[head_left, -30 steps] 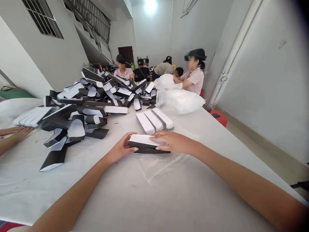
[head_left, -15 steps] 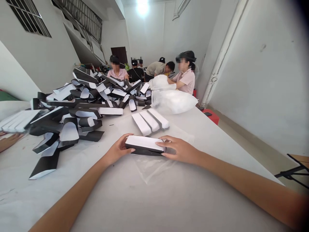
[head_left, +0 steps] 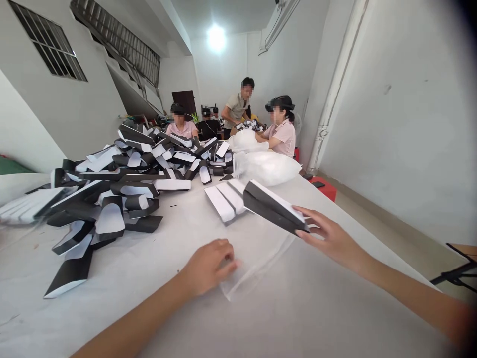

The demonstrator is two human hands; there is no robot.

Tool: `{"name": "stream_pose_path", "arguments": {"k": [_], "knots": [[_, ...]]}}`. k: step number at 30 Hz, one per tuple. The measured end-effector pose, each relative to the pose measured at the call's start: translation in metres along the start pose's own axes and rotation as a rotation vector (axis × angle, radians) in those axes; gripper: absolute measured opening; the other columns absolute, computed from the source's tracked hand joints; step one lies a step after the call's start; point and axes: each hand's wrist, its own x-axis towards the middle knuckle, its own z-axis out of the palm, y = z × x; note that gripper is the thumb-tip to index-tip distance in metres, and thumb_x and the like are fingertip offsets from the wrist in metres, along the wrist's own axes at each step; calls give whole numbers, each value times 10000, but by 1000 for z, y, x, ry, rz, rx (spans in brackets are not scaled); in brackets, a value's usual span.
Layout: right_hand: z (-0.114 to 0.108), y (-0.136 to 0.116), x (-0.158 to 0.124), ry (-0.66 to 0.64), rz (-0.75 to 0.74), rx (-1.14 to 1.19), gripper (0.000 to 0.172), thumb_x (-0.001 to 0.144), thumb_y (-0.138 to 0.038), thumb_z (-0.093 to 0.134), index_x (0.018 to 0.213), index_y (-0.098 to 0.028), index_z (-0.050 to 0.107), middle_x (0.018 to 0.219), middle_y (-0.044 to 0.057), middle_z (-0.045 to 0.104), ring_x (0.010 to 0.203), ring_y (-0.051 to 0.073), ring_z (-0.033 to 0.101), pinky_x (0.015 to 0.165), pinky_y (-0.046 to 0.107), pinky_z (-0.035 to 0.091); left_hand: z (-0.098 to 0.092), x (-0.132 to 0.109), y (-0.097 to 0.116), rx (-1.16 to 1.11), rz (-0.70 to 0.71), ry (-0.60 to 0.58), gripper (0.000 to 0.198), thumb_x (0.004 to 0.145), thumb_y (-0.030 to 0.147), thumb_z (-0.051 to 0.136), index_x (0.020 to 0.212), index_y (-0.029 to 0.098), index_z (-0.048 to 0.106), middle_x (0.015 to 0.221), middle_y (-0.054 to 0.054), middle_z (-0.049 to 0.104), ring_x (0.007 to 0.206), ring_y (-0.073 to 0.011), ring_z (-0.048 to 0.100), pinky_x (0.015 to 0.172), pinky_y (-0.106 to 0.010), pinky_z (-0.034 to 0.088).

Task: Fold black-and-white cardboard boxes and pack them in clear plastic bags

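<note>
Right hand (head_left: 331,243) gripping a folded black-and-white card (head_left: 274,206) by its end, tilting it above the table (head_left: 298,313) at center right, left hand (head_left: 208,266) curled and empty just beside a clear plastic sheet (head_left: 257,263), open table filling the lower edge

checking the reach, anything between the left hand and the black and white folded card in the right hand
Nothing solid stands in the way. Only the clear plastic sheet lies flat on the table in the gap between the left hand and the folded card held in the right hand.
</note>
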Motion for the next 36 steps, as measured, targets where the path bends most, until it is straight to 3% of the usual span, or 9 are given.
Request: {"name": "stream_pose_path", "arguments": {"k": [3,7,11,14,16,20,27,31,36], "knots": [[-25,9,-30,13,97,-71,515,862,-528,577,1352,-402,483,1315,22,536,1076,229,614,890,339,570,12,12,17,180,2,-158,287,925,376,428,691,213,459,752,-23,576,675,-192,526,574,-295,346],[-46,23,-76,42,135,-186,523,824,-547,608,1322,-420,514,1298,19,559,1011,233,643,867,350,587,14,31,26,217,-30,-233,311,937,263,318,642,213,406,672,-22,554,544,-169,492,499,-288,297],[-60,29,-113,100,188,-260,556,806,-551,624,1335,-429,502,1340,26,542,988,256,658,812,368,611,20,41,33,275,-36,-161,358,909,455,401,646,216,442,620,-30,534,517,-184,486,475,-301,265],[-65,26,-129,110,186,-270,533,814,-536,622,1324,-422,516,1315,32,564,958,246,665,844,386,602,31,41,35,300,34,-132,275,905,350,415,681,205,479,715,-44,562,580,-186,521,492,-301,265],[-63,22,-136,95,183,-278,517,814,-524,626,1309,-405,540,1272,45,594,933,241,668,841,386,604,34,40,33,198,50,-107,277,930,267,343,696,203,477,750,-30,559,575,-157,511,504,-294,281],[-54,9,-145,119,206,-274,517,817,-507,626,1315,-391,549,1241,47,615,881,224,680,799,351,620,24,39,28,-20,4,39,358,962,341,303,638,208,376,646,11,467,546,-143,444,517,-285,292],[-28,-32,-124,-33,111,-276,554,814,-457,628,1354,-414,511,1112,41,645,823,217,664,713,353,618,2,40,42,-297,-14,224,382,968,391,331,633,210,359,637,15,424,612,-150,411,570,-282,321],[-3,-48,-90,-169,57,-215,524,844,-442,603,1356,-401,504,1109,36,625,852,211,641,772,386,577,5,35,50,-198,35,246,373,963,369,343,627,209,316,634,16,385,593,-144,373,558,-286,299],[36,-54,-41,-355,-152,-47,515,846,-356,620,1346,-304,509,1199,54,586,986,226,621,868,386,532,9,32,53,-192,77,222,363,967,372,337,646,208,379,660,14,438,592,-137,399,548,-280,305]]}}
